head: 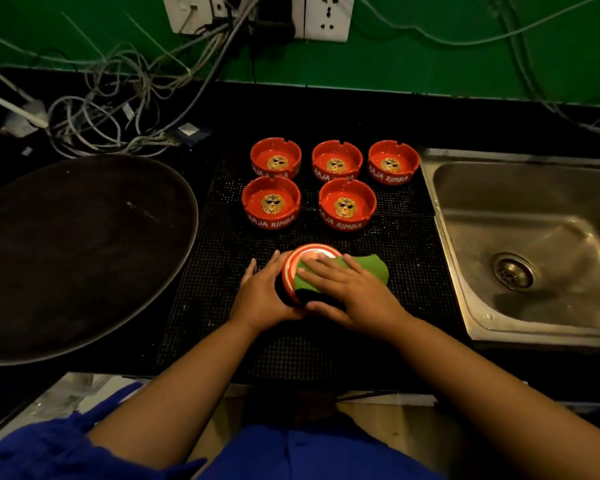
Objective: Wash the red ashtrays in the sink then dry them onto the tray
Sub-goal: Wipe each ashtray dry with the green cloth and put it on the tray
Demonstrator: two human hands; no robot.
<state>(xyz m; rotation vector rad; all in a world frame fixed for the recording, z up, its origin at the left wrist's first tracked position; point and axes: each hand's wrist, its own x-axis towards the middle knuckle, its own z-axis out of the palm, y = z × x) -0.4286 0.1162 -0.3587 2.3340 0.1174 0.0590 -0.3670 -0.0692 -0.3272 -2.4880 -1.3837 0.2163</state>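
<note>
Five red ashtrays (pixel 347 206) stand on the worktop mat (pixel 222 271); a sixth ashtray (pixel 298 258) lies upturned between tray (pixel 84 258) and sink (pixel 534 237), the left hand (pixel 264 296) grip curled round its wall; the right hand (pixel 354 292), fingers flat, presses a green cloth (pixel 374 268) on its base; best wipe firmly, holding it steady.

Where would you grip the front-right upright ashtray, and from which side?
Probably by its round outer wall, coming from above and the right: the ashtray stands upright, open side up, with bare mat to its right, while other ashtrays stand close at its left and behind.
</note>
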